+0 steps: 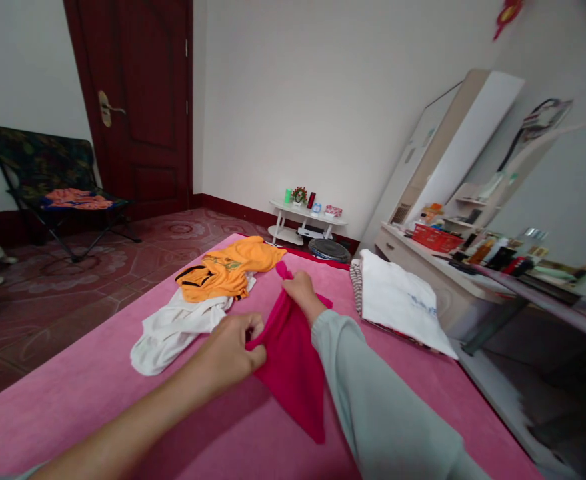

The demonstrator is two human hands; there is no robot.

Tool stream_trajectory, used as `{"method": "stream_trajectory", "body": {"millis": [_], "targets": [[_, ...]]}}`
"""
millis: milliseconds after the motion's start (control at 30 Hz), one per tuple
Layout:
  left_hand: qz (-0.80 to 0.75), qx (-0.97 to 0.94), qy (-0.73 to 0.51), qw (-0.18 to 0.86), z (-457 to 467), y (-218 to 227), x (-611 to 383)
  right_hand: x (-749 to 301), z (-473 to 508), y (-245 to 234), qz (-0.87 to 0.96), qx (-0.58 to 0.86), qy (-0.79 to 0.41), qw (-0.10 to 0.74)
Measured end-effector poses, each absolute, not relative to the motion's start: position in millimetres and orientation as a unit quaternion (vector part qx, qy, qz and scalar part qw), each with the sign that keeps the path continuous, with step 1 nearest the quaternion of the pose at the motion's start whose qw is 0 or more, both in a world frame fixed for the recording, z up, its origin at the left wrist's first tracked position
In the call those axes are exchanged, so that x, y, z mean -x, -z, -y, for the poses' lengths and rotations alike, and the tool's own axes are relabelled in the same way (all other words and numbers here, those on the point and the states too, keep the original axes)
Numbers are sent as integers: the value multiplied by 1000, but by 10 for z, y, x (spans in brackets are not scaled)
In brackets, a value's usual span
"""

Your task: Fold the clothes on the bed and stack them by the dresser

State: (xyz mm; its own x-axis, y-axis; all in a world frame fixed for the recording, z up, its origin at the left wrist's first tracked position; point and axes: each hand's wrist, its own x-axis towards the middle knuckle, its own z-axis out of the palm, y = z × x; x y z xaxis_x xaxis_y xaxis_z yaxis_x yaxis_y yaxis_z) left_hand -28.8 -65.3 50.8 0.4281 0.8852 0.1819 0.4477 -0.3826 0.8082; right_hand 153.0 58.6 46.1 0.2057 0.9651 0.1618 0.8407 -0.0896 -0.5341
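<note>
A bright magenta piece of clothing (295, 360) hangs from both hands above the pink bed cover (213, 413); its exact kind cannot be made out. My left hand (237, 350) pinches its near upper edge between thumb and fingers. Farther along the same edge, my right hand (300, 290) is closed on the cloth, and a small bunched end sticks out past the fingers. The lower part tapers to a corner that droops toward me. Left of the hands lie an orange T-shirt (233, 263) with a printed pattern and a crumpled white garment (177, 330) partly beneath it.
A folded stack of clothes (397, 300), white on top, sits at the bed's right side. Beyond the bed stands a small white table (303, 213) with ornaments. A dresser (423, 257) bearing bottles and a red basket (435, 238) is on the right, a folding chair (47, 167) on the left.
</note>
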Motion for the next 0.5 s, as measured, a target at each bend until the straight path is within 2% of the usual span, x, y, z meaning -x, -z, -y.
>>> {"method": "stream_trajectory", "body": {"millis": [100,233,367,500], "targets": [[-417,-761,-402,291,745,-865,347,-1650,-587,-737,569,675,-188,430],[-435,-783,-376,235,974,-1254,214,-1837,-551,-1000,512,593,-258,565],[-373,-848,-313,208,1174,-1157,-172,-2225,-333,-801,448,585,-295,609],[-268,-896,-195,297,1323,-637,-467,-2661,80,-220,399,628,-307,593]]}}
